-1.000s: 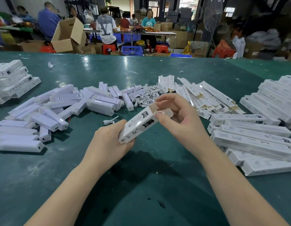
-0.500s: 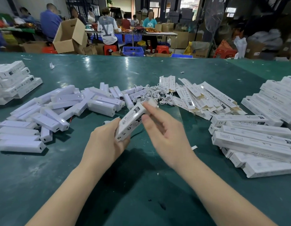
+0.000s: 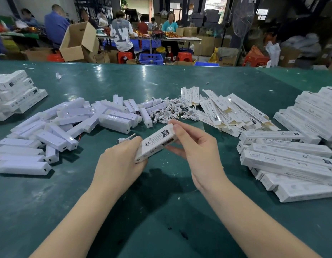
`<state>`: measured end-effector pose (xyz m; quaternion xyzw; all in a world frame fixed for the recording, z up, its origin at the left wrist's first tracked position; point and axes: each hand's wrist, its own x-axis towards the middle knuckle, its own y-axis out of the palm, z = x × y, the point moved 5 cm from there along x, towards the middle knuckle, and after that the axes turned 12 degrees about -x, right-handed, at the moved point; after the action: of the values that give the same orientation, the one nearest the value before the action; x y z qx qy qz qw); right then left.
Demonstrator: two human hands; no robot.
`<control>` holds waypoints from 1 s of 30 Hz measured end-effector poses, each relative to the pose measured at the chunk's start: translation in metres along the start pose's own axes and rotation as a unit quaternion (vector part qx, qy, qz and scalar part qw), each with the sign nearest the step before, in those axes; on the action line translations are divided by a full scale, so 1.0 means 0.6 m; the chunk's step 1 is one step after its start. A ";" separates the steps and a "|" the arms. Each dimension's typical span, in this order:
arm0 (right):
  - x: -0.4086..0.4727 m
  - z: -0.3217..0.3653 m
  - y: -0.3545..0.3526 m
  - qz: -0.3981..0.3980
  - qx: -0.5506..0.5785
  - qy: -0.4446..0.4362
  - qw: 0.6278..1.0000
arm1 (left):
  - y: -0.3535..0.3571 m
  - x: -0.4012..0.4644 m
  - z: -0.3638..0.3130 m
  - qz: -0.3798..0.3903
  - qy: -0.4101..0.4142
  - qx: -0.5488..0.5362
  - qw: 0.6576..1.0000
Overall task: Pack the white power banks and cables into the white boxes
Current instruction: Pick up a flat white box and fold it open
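One white box sits between both hands at the centre of the frame, held just above the green table, its long axis running from lower left to upper right. The left hand grips the lower-left end; the right hand pinches the upper-right end with thumb beneath and fingertips on top, so the right is nearer the flap end and, I judge, does the closing. Half a second ago the right fingers lay flat along the box's upper end; now they curl over its end, and the box has tilted a little flatter. Loose power banks lie at centre left, cables above the hands, and packed boxes at right.
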<state>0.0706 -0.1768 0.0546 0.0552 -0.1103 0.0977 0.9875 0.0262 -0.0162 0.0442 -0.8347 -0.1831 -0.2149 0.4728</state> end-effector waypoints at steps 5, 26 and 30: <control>0.001 -0.003 -0.002 -0.015 0.009 -0.004 1.000 | -0.005 0.000 -0.002 -0.008 0.015 0.018 1.000; -0.038 -0.006 0.054 0.081 -0.124 -0.122 0.981 | -0.018 -0.005 -0.011 -0.074 0.031 -0.006 0.997; -0.032 0.006 0.043 0.019 -0.114 -0.143 0.983 | -0.025 -0.001 -0.024 -0.081 0.027 -0.033 0.996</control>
<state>0.0462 -0.1557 0.0561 -0.0463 -0.2621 0.0944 0.9593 0.0157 -0.0215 0.0610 -0.8263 -0.2298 -0.2807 0.4309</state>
